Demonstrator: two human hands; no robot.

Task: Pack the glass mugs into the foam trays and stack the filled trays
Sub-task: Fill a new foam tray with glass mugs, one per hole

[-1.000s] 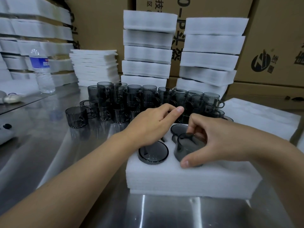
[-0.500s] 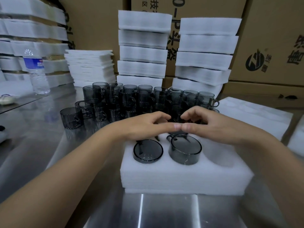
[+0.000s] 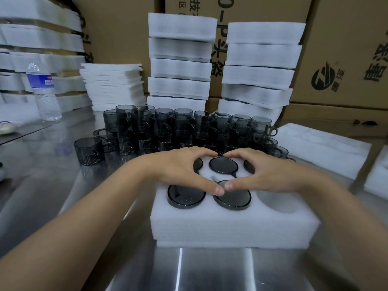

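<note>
My left hand (image 3: 178,171) and right hand (image 3: 266,173) lie spread on the foam tray (image 3: 231,225), gripping nothing, thumbs touching over the near middle mug (image 3: 233,199). Five pockets look filled, but the near right pocket (image 3: 281,200) is empty. Many loose glass mugs (image 3: 189,127) stand beyond, in front of the far tray stacks (image 3: 180,66).

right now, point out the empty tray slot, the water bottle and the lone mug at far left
empty tray slot (image 3: 279,199), head view, inside of the hollow
water bottle (image 3: 41,80), head view, blue label
lone mug (image 3: 88,151), head view, side wall
</note>
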